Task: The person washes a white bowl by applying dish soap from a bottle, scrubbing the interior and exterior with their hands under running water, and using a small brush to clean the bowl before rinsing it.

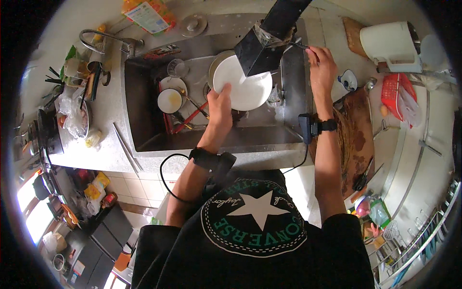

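A white plate [243, 89] is tilted over the sink, gripped at its left edge by my left hand [220, 103], thumb on the upper face. My right hand [321, 65] is closed at the sink's far right corner, its fingertips pinching a thin dark rod [299, 45] whose other end disappears behind a black box-shaped post [262, 50]. That post also covers the plate's far right part. Behind the plate shows the rim of another dish [211, 67]. In the sink to the left sit a small white bowl [170, 100], a saucer [179, 84] and a clear glass [177, 68].
Red and wooden chopsticks [192, 118] lie in the metal sink [211, 143]. A curved faucet [127, 44] stands at the far left. Right of the sink are a wooden board [358, 139], a white jug [390, 43] and a red basket [392, 96]. More chopsticks [126, 147] rest on the left counter.
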Tool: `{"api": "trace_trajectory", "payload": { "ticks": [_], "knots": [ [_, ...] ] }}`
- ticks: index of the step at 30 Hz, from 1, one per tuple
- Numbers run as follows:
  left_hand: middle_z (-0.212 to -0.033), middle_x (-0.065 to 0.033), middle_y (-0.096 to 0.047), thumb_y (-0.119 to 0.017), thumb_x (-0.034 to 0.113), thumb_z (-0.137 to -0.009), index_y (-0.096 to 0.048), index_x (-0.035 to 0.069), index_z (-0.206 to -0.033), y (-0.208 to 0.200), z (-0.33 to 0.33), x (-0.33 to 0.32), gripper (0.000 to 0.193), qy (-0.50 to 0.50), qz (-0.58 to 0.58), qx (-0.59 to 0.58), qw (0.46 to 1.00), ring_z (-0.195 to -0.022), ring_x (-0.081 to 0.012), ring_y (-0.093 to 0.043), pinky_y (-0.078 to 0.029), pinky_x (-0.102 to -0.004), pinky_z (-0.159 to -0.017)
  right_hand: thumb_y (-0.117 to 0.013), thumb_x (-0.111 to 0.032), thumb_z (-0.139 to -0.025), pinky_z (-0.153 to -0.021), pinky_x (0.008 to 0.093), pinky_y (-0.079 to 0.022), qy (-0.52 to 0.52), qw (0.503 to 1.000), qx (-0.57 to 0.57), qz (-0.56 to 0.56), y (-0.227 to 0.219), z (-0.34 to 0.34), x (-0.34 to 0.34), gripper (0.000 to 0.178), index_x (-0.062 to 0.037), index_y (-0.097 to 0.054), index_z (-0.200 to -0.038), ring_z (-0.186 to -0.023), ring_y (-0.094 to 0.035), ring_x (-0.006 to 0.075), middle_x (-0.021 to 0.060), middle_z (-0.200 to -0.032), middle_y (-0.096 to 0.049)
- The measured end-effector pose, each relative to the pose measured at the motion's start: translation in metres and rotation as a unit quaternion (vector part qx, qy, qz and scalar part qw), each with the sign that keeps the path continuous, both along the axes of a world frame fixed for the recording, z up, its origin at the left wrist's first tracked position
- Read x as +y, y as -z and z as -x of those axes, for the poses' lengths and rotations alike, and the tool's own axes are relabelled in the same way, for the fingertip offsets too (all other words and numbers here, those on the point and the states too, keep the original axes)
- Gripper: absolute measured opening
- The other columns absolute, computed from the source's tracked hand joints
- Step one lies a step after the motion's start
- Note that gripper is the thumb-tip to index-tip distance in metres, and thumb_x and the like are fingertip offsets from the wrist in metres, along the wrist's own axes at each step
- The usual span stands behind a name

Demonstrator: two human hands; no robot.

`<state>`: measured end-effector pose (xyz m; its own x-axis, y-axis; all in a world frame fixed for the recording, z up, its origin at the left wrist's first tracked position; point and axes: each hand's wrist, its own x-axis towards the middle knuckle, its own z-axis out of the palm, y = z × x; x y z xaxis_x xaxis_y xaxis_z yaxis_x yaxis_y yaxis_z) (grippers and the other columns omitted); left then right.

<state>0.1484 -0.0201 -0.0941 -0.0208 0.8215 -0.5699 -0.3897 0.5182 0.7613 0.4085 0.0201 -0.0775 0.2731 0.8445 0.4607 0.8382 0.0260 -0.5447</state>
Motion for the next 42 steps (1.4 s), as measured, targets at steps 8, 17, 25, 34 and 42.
{"api": "trace_trajectory", "payload": {
  "ticks": [8,17,25,34,42],
  "knots": [
    [-0.102,-0.0105,-0.062,-0.050,0.014,-0.090,-0.054,-0.007,-0.112,-0.003,-0.005,-0.002,0.031,0.005,-0.025,0.021,0.999,-0.091,-0.0170,-0.057,-0.043,-0.0306,-0.082,-0.059,-0.009,-0.084,-0.066,0.0361,-0.047,-0.004,1.000,-0.008,-0.025,-0.005,0.003,0.003,0.009,-0.0037,-0.063,-0.090,-0.078,-0.060,0.0322,0.0119,-0.087,-0.061],
    [-0.105,-0.0113,-0.061,-0.048,0.012,-0.091,-0.052,-0.006,-0.116,0.005,-0.006,-0.002,0.030,0.012,-0.049,0.005,0.999,-0.094,-0.0183,-0.056,-0.042,-0.0310,-0.085,-0.058,-0.008,-0.084,-0.068,0.0355,-0.048,0.005,1.000,0.025,-0.009,-0.002,-0.002,0.007,0.010,-0.0033,-0.063,-0.092,-0.080,-0.060,0.0322,0.0122,-0.088,-0.062],
    [-0.105,-0.0114,-0.060,-0.048,0.011,-0.091,-0.050,-0.006,-0.116,0.009,-0.005,-0.002,0.031,0.024,-0.065,0.022,0.997,-0.095,-0.0178,-0.055,-0.042,-0.0300,-0.085,-0.059,-0.006,-0.084,-0.067,0.0336,-0.048,0.001,1.000,0.017,-0.025,-0.007,-0.001,0.009,0.010,-0.0034,-0.063,-0.092,-0.077,-0.061,0.0298,0.0120,-0.087,-0.062],
    [-0.106,-0.0116,-0.060,-0.045,0.007,-0.089,-0.051,-0.005,-0.115,-0.004,-0.004,0.003,0.029,0.028,-0.074,0.035,0.996,-0.094,-0.0180,-0.056,-0.043,-0.0309,-0.085,-0.068,-0.019,-0.080,-0.066,0.0331,-0.048,0.016,0.996,-0.024,-0.089,-0.012,0.015,0.000,0.031,-0.0028,-0.059,-0.106,-0.075,-0.059,0.0263,0.0124,-0.084,-0.058],
    [-0.119,-0.0150,-0.055,-0.041,-0.011,-0.072,-0.053,-0.002,-0.113,-0.007,0.024,0.011,0.044,0.072,-0.217,0.106,0.968,-0.113,-0.0235,-0.050,-0.038,-0.0341,-0.096,-0.068,-0.017,-0.076,-0.077,0.0346,-0.048,-0.178,0.896,0.281,0.293,0.058,0.114,-0.016,0.045,-0.0032,-0.054,-0.117,-0.091,-0.061,0.0311,0.0228,-0.106,-0.060]
  ]
}}
